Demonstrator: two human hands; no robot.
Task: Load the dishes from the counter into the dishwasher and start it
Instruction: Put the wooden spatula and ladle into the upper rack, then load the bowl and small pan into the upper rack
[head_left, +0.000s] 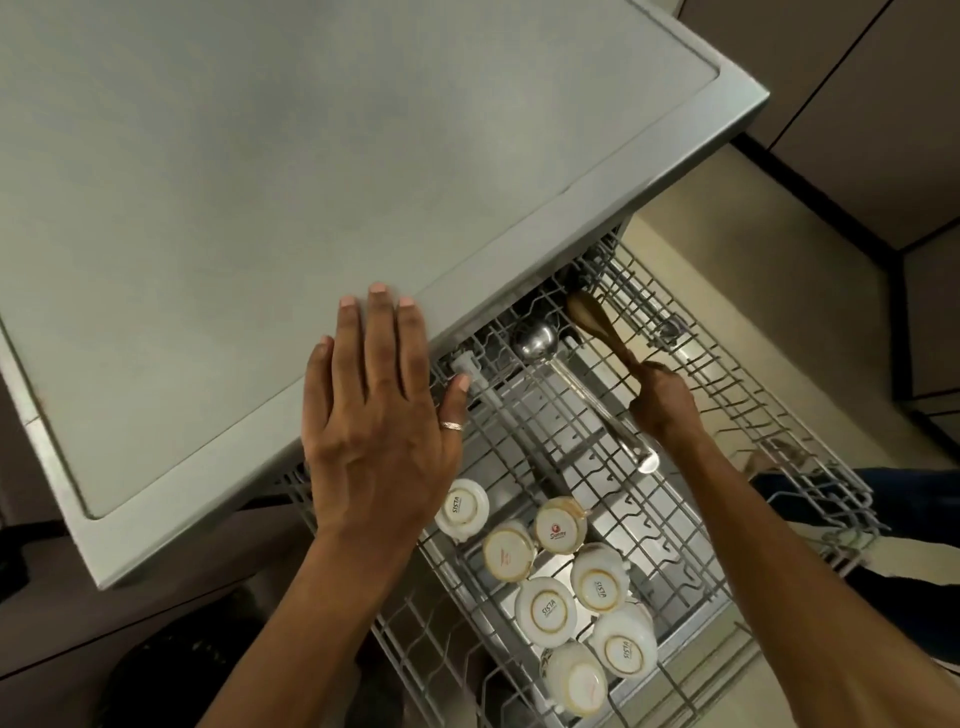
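Observation:
The dishwasher's grey top (260, 182) fills the upper left. Its upper wire rack (727, 395) is pulled out below it. My left hand (379, 415) rests flat on the top's front edge, fingers straight. My right hand (662, 405) grips the handle of a wooden spoon (592, 322), whose bowl lies on the rack near the dishwasher's opening. A steel ladle (540, 338) lies on the rack beside the spoon, its handle running toward me. Several white cups (545, 610) stand upside down in the rack's near part.
Beige floor (753, 249) lies to the right of the rack, with dark cabinet fronts (857, 104) beyond it. A dark counter or cabinet surface (78, 623) sits at lower left. My leg in dark trousers (914, 493) stands by the rack's right side.

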